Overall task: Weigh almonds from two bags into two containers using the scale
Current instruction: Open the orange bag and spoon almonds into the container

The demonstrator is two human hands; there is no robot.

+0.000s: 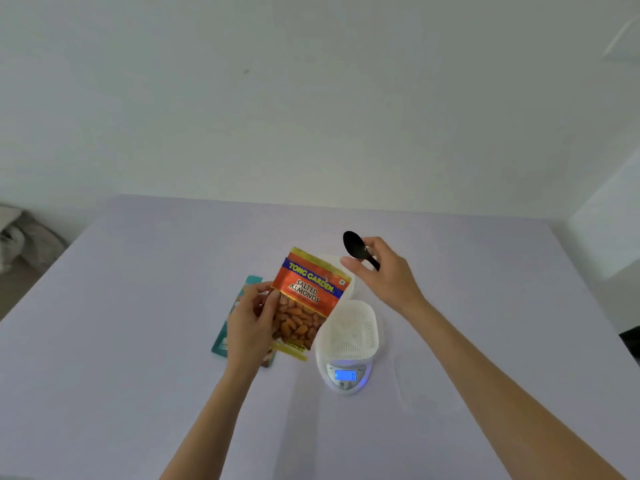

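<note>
Almond bag (308, 299) pinched by my left hand (249, 323) over a teal bag (225, 337), beside the white container (349, 327) on the scale (346, 375); my right hand's (381, 275) curled fingers grip a black spoon (356, 247).

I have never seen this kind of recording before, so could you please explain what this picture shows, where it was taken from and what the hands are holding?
There is no machine here: a person works with two bare hands, and the one picture comes from a wide-angle camera worn on their head, looking forward and down. The left hand grips an orange bag labelled salted almonds, held tilted. The right hand holds a black spoon with its bowl pointing up. On the pale table stands a small scale with a lit blue display, and a white perforated container sits on it. A teal bag lies flat, partly under the left hand. Another white object, mostly hidden behind the orange bag, may be the second container.
</note>
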